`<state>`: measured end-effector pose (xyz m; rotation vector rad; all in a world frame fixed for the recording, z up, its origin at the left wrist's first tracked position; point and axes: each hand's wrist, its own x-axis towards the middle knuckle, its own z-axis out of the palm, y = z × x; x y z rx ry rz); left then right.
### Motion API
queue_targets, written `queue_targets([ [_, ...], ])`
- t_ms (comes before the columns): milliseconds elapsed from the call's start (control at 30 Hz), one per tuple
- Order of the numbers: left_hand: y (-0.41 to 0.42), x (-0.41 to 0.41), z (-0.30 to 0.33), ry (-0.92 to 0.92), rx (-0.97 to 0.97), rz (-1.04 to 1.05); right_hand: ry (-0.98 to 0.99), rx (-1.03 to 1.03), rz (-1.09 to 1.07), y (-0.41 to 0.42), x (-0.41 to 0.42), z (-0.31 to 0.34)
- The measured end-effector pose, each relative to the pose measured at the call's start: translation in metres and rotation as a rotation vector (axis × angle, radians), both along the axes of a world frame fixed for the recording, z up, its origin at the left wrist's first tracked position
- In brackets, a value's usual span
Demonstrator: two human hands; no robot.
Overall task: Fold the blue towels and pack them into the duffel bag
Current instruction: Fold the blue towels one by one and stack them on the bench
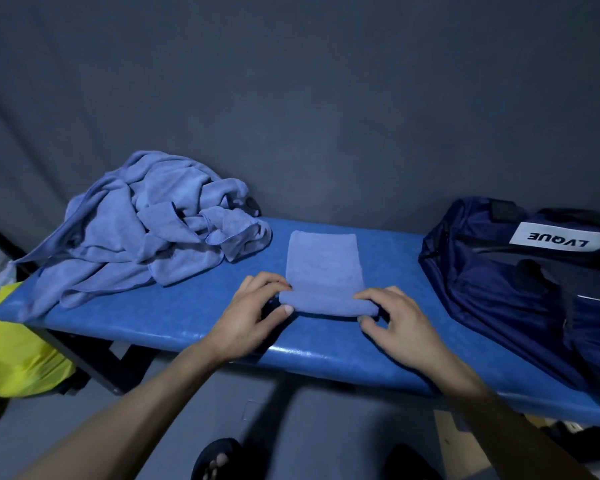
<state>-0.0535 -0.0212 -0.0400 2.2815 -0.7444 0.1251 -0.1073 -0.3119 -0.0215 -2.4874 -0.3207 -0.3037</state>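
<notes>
While curled at the bench's near side, left hand and right hand pinching the rolled near end of the blue towel — flat strip stretching away on the blue bench. Farther left, crumpled towel pile; farther right, navy duffel bag — on the bench too.

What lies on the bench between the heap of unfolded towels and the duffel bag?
In the head view, one narrow folded towel, its near end gripped by the left hand and right hand.
</notes>
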Motion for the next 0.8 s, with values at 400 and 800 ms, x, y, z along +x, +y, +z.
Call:
queue_targets([
  [400,-0.023,-0.015,0.011,0.233,-0.123,0.320,0.354,0.436,-0.135,0.007,0.013,0.006],
  [800,-0.030,-0.003,0.020,0.406,0.015,0.516,0.353,0.267,-0.368,0.018,0.029,0.000],
])
